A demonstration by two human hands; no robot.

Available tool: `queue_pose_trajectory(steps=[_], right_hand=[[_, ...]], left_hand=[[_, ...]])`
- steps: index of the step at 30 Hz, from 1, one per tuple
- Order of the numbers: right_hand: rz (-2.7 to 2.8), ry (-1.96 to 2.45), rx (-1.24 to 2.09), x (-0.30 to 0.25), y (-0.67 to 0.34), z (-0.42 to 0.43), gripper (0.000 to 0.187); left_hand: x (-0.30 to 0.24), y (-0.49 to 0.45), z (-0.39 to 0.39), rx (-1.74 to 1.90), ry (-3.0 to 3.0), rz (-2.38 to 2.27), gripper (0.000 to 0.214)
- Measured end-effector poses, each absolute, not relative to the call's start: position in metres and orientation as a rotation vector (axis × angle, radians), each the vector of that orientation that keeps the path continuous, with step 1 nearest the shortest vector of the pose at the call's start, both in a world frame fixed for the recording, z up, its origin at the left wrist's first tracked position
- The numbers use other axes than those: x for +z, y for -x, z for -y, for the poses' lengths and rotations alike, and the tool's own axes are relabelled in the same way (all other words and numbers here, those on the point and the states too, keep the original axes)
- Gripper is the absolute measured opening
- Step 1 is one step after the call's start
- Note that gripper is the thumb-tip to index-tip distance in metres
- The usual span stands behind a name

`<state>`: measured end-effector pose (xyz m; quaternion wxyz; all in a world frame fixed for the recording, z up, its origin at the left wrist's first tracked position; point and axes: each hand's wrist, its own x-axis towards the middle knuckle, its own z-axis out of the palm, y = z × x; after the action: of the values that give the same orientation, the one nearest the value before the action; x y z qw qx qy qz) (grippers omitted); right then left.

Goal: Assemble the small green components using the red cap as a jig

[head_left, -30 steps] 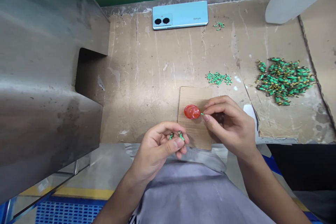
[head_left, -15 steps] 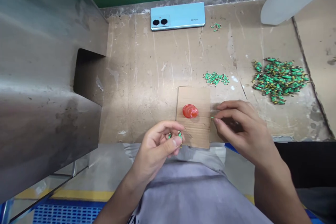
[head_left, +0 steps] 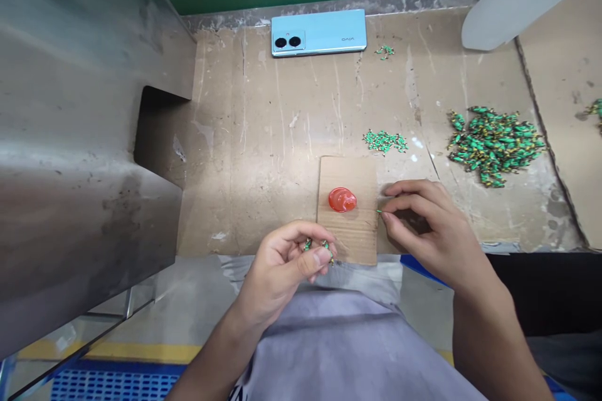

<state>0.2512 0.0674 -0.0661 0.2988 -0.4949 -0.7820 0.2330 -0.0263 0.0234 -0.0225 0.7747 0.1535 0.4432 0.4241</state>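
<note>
A tiny green pin-like piece is pinched between thumb and forefinger of the right hand, just off the right edge of a small rectangular cardboard pad at the near edge of the scuffed brown cardboard-covered bench. Only its tip is seen; the rest is hidden by the fingertips. Its long axis runs roughly left to right, the tip pointing towards a glossy red blob lying on the pad, from which it is kept apart. Small green parts with yellow ends are gripped by the curled left hand over the pad's near left corner; their number and shape cannot be made out. A small scatter of green bits lies beyond the pad, a larger heap of green and yellow parts towards the right edge. A light blue phone is laid face down at the far edge.
</note>
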Motion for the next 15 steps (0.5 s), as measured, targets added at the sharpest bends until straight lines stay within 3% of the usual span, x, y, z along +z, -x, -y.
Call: queue_pose_trajectory(steps=[15], right_hand=[[2.124, 1.290, 0.623, -0.0644, -0.2556, -0.0673, 0.009]], left_hand=[[-0.0261, 0.0269, -0.0188, 0.961, -0.384, -0.965, 0.031]])
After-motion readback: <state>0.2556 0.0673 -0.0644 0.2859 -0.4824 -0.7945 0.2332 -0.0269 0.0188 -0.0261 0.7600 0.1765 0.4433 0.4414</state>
